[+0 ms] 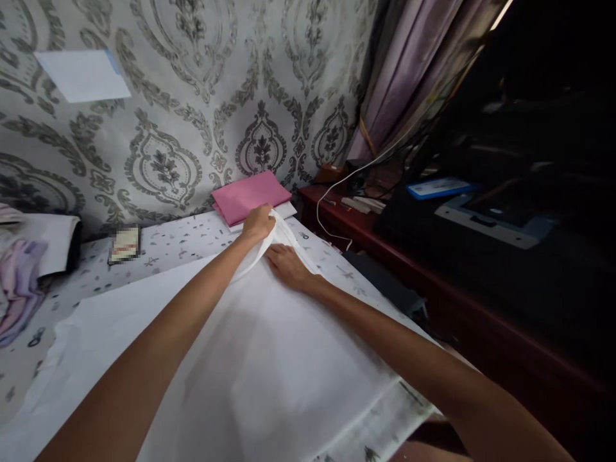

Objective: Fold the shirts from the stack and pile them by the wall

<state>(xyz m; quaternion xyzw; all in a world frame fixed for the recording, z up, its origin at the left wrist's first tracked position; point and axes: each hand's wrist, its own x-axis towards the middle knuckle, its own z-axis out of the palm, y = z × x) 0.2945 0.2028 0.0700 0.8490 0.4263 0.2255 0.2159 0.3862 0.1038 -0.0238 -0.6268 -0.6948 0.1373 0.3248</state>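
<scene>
A white garment (269, 359), which looks like a T-shirt, is spread across the bed. Its banded edge, apparently the collar, lifts at the far end. My left hand (258, 223) is closed on that edge and holds it raised, close to a folded pink cloth (253, 196). Just below and to the right, my right hand (289, 264) lies palm down on the garment, fingers stretched towards the raised edge. Its fingertips are partly hard to make out against the white fabric.
A patterned bed sheet (173, 240) shows around the garment. Crumpled clothes (24, 282) and a blurred small card-like object (125, 245) are on the left. To the right stand a dark red wooden cabinet (433, 301) and a white cable (320, 205). Patterned wallpaper (163, 157) is behind.
</scene>
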